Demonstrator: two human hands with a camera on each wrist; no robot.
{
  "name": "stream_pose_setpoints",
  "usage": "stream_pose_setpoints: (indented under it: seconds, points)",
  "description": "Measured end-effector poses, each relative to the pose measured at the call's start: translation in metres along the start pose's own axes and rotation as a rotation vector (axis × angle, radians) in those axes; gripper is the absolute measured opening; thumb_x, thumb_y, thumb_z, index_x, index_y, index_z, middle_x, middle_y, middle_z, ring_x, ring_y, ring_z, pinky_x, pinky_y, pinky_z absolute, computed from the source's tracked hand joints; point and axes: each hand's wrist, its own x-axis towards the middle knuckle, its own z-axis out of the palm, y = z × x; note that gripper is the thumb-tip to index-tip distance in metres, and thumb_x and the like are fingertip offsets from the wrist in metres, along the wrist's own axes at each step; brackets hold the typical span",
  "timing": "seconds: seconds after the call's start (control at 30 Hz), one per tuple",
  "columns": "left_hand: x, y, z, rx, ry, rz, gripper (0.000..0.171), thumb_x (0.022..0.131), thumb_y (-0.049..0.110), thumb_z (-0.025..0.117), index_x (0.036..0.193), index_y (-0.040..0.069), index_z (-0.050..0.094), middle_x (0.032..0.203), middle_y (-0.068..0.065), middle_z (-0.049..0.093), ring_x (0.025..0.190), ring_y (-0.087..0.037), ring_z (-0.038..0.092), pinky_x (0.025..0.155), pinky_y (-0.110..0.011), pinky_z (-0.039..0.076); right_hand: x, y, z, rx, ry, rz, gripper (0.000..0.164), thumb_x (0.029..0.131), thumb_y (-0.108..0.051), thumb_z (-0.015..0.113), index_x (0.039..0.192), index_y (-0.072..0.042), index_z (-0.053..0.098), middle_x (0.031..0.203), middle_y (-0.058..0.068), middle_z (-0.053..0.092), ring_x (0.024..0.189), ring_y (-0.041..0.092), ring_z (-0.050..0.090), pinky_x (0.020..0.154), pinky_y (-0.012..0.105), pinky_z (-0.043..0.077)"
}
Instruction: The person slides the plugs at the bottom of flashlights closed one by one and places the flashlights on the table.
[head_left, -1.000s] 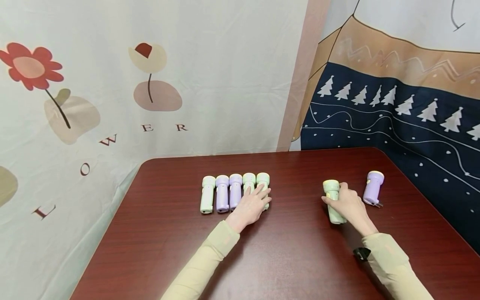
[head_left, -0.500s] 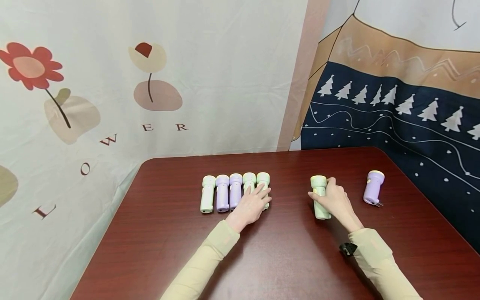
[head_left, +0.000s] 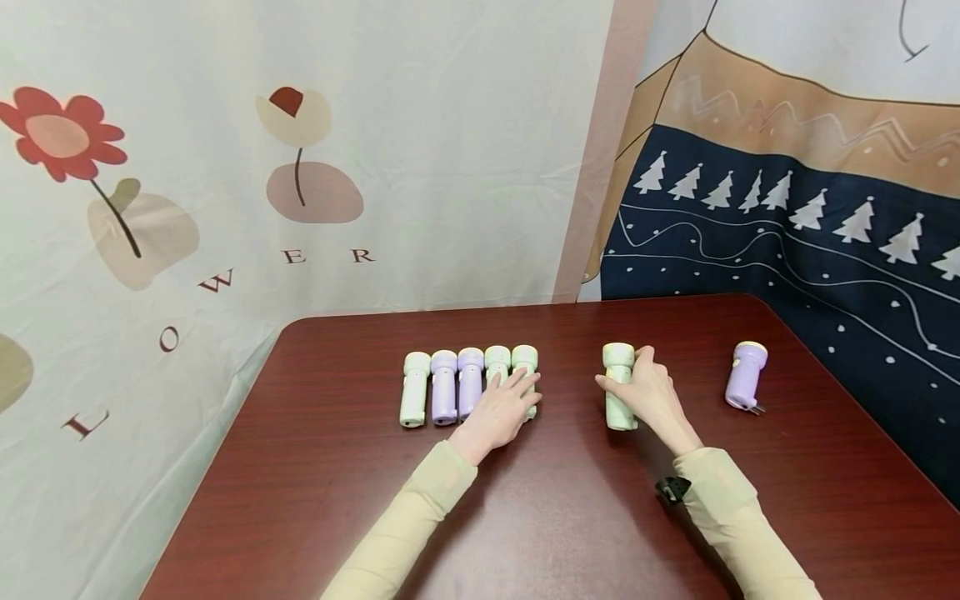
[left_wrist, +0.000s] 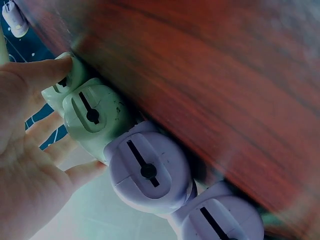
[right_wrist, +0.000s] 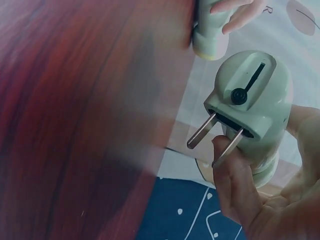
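Observation:
My right hand [head_left: 657, 398] grips a light green flashlight [head_left: 618, 357] by its body, thumb on one side and fingers on the other. In the right wrist view, two metal plug prongs [right_wrist: 202, 131] stick out of its tail end. My left hand [head_left: 501, 412] rests over the right end of a row of flashlights, fingers spread and touching the two green ones, a nearer green flashlight [head_left: 498, 358] and the end green flashlight [head_left: 526, 357]. Left of these in the row stand two purple flashlights, one purple flashlight [head_left: 471, 379] partly behind the hand, and a green flashlight [head_left: 415, 392].
A lone purple flashlight [head_left: 746, 375] lies at the right of the dark red table [head_left: 570, 517], its prongs out. Printed cloths hang behind, a pale flower cloth [head_left: 465, 167] and a navy tree cloth [head_left: 712, 242] to the right.
My right hand has carried the green flashlight leftward and slightly toward the back, closer to the row. The left hand and the row have stayed in place.

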Motion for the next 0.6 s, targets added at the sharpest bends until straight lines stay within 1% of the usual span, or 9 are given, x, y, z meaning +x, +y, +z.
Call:
stream_pose_setpoints:
  seconds: [0.2,0.33,0.47,0.6]
  points:
    - [0.000,0.000,-0.001,-0.019,-0.011,-0.006,0.035,0.088,0.020,0.064,0.122,0.017,0.062,0.143,-0.005,0.048,0.137,-0.025,0.042,0.103,-0.051,0.043,0.003,-0.010,0.006,0.031,0.012,0.003,0.069,0.079,-0.042,0.071,0.114,0.005,0.035,0.094,0.026,0.059,0.076,0.033,0.063,0.058,0.035,0.051]
    - [0.001,0.000,-0.002,-0.046,-0.028,-0.018,0.038,0.086,0.025,0.067,0.123,0.017,0.061,0.145,-0.006,0.047,0.138,-0.025,0.040,0.105,-0.051,0.042,0.005,-0.017,0.011,0.041,0.024,0.008,0.070,0.078,-0.044,0.071,0.115,0.004,0.036,0.094,0.025,0.060,0.078,0.034,0.063,0.059,0.035,0.050]
    - [0.002,0.001,-0.003,-0.082,-0.046,-0.034,0.040,0.087,0.030,0.067,0.124,0.017,0.061,0.145,-0.006,0.046,0.139,-0.026,0.039,0.106,-0.052,0.040,0.008,-0.023,0.015,0.052,0.023,0.010,0.069,0.077,-0.044,0.071,0.114,0.003,0.036,0.093,0.024,0.060,0.077,0.034,0.063,0.059,0.035,0.049]
    - [0.004,0.004,-0.005,-0.094,-0.042,-0.046,0.040,0.087,0.034,0.066,0.124,0.017,0.061,0.145,-0.006,0.046,0.139,-0.027,0.039,0.107,-0.052,0.039,0.010,-0.029,0.018,0.067,0.013,0.018,0.070,0.077,-0.044,0.071,0.115,0.004,0.036,0.094,0.024,0.060,0.078,0.033,0.064,0.060,0.035,0.051]
